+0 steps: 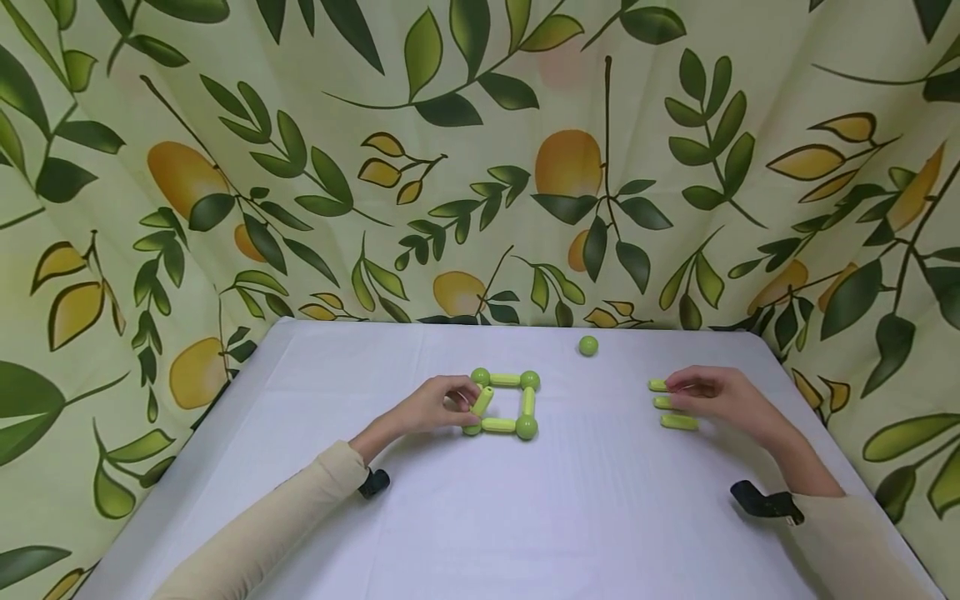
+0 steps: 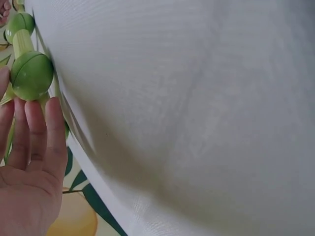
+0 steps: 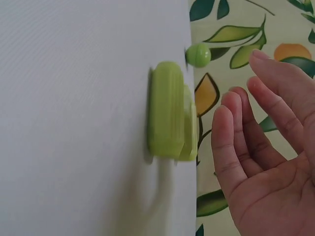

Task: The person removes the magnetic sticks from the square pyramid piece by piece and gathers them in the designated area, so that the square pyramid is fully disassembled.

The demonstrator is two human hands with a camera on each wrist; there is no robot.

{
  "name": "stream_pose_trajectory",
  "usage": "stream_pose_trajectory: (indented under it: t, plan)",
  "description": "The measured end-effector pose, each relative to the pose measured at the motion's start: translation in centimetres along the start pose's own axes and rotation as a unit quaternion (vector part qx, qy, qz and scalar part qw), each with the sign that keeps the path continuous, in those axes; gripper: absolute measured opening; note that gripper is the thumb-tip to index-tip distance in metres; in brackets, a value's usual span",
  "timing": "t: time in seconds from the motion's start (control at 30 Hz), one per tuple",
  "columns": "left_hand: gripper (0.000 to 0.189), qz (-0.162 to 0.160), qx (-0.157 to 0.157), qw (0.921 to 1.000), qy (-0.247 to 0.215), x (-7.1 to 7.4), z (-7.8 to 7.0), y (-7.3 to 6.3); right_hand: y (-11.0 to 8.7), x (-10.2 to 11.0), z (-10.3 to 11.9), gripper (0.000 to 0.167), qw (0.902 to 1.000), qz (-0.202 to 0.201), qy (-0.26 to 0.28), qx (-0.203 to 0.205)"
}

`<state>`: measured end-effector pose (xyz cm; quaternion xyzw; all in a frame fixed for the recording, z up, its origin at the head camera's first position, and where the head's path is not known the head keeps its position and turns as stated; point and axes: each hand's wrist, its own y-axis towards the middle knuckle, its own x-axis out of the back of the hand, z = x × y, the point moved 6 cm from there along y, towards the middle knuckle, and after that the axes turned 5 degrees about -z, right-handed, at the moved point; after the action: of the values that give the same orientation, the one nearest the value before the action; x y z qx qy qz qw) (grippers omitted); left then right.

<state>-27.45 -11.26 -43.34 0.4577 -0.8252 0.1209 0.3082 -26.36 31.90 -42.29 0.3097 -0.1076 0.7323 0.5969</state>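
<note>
Left of centre on the table, green balls and rods form a square construction-toy frame (image 1: 527, 402). At its near-left corner, a light green rod (image 1: 482, 402) stands tilted upward. My left hand (image 1: 441, 402) grips that corner, with the thumb and fingers about the ball (image 2: 32, 76) and the rod's base; exact contact is partly hidden. Over on the right, my right hand (image 1: 712, 400) hovers at several loose green rods (image 1: 679, 422). In the right wrist view its fingers are loosely bent and apart from the nearest rod (image 3: 166, 110), holding nothing.
A single green ball (image 1: 588, 346) lies near the table's far edge, between the frame and the loose rods. The white-covered table (image 1: 480, 517) meets a leaf-and-fruit patterned curtain (image 1: 480, 208) at the back and sides. Each wrist bears a black camera mount (image 1: 765, 502).
</note>
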Motion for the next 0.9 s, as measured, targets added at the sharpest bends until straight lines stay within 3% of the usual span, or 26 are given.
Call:
stream_pose_trajectory:
  t: [0.27,0.53,0.9]
  plan:
    - [0.029,-0.015,-0.004,0.9996,-0.025,0.3,-0.2,-0.6,1.7,-1.5,1.0,0.037,0.9996,0.009,0.024,-0.012]
    - [0.022,0.001,0.006,0.9997,-0.025,0.3,0.2,-1.0,3.7,-3.6,2.9,0.041,0.9973,0.025,0.068,-0.010]
    - [0.018,0.009,0.014,0.9994,-0.030,0.5,0.1,-1.0,6.8,-9.5,6.4,0.039,0.9883,0.075,0.132,0.014]
